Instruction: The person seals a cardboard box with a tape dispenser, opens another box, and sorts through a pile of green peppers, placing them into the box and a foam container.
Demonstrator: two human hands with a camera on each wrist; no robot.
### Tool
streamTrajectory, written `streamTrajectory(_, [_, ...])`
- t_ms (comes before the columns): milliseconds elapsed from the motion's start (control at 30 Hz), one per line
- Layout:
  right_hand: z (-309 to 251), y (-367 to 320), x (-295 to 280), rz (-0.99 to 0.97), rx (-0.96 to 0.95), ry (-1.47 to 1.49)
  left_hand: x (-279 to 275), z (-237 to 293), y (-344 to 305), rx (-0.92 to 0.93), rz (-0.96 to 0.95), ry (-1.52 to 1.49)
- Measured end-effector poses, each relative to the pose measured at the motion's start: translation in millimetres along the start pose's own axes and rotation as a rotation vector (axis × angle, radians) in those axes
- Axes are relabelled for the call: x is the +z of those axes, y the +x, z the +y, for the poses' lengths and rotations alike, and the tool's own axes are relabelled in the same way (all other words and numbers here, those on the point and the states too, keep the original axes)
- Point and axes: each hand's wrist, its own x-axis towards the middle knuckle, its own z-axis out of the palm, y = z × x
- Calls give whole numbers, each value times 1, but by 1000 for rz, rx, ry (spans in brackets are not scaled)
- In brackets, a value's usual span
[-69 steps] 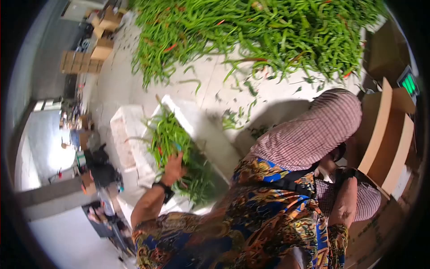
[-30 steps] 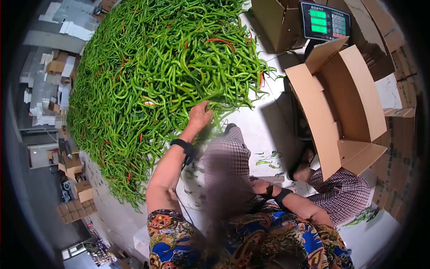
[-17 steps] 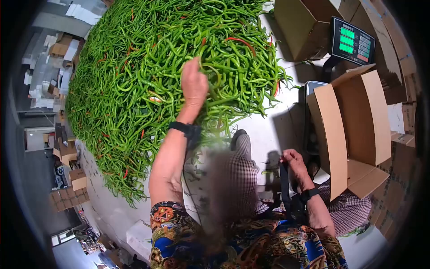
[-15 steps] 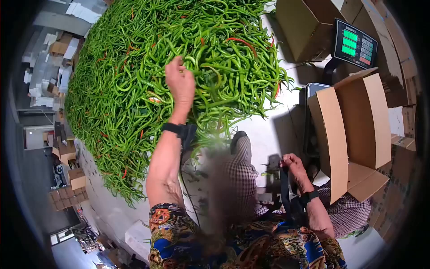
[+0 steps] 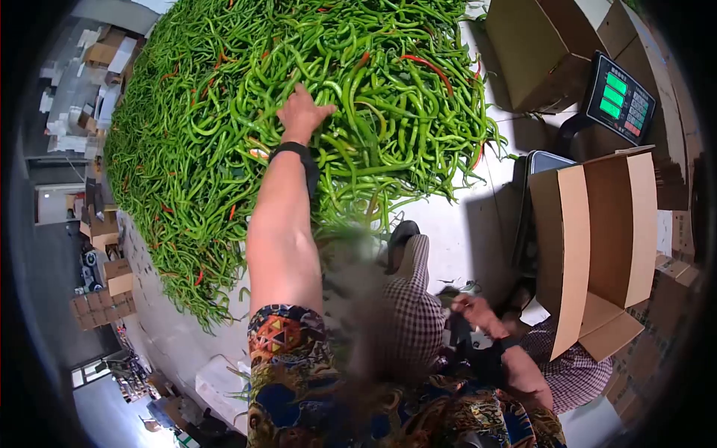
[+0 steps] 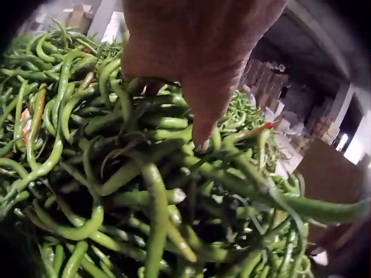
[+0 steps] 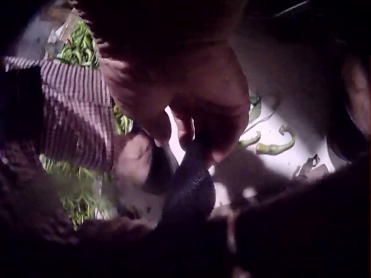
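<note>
A large heap of green chili peppers (image 5: 202,127), with a few red ones, covers the floor in the head view. My left hand (image 5: 302,116) lies on top of it, thumb spread to the side. In the left wrist view the fingers of the left hand (image 6: 197,58) reach down among the peppers (image 6: 153,214); their tips are partly hidden and no pepper is plainly gripped. My right hand (image 5: 480,316) is low beside the checked trouser knee. In the right wrist view the right hand (image 7: 185,98) pinches a dark strap (image 7: 188,188) between thumb and fingers.
An upright cardboard box (image 5: 562,254) with spread flaps stands at the right, by a scale with a lit green display (image 5: 617,97). Another carton (image 5: 534,60) is behind it. Loose peppers (image 7: 275,145) lie on the floor near the right hand. A white container (image 5: 224,384) is at lower left.
The view has swung from a filled white container to the heap. My left hand has moved over the heap and its fingers have spread. My right hand has lifted the strap, then lowered a little.
</note>
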Motion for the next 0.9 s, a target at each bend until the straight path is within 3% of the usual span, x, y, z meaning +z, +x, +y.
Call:
streamTrajectory(33, [15, 8, -15, 104, 1, -50, 8, 1, 5, 10, -26, 66])
streamTrajectory(67, [26, 14, -41, -1, -81, 200, 10, 6, 6, 12, -35, 67])
streamTrajectory(100, [67, 21, -45, 17, -323, 955, 7, 10, 0, 49, -74, 102])
streamTrajectory(133, [39, 18, -63, 256, -234, 549, 3, 13, -5, 80, -108, 138])
streamTrajectory(167, [3, 15, -80, 455, -28, 0, 0, 13, -5, 51, -117, 110])
streamTrajectory(200, [-36, 11, -98, 568, 210, -370, 8, 11, -5, 20, -10, 67])
streamTrajectory(267, [-34, 11, -127, 547, 156, -248, 30, 9, 10, 20, 91, 10])
streamTrajectory(300, [-38, 7, -137, 546, 155, -268, 25, 13, 14, 5, 22, -31])
streamTrajectory(367, [-40, -6, -145, 754, -12, 116, 25, 9, 18, 12, -51, -84])
streamTrajectory(467, [-18, -6, -165, 613, 111, 164, 23, -8, 0, 165, -14, -146])
streamTrajectory(500, [-13, -3, -161, 632, 114, 169, 21, -7, -7, 135, -1, -79])
streamTrajectory(567, [-8, -13, -152, 724, 150, -84, 32, -4, -20, 67, 5, -42])
streamTrajectory(633, [-57, -29, -113, 899, 172, -67, 37, 2, -15, -24, -4, -65])
streamTrajectory(700, [-45, -45, -110, 1054, 171, -69, 36, 11, -8, -75, 10, -108])
streamTrajectory(800, [62, -36, -139, 1200, 77, 13, 41, 8, -13, -56, 27, -133])
streamTrajectory(867, [86, -40, -165, 1248, 309, -522, 31, -2, -25, -47, 6, -192])
streamTrajectory(900, [82, -40, -170, 1291, 243, -421, 28, -7, -31, -49, 45, -227])
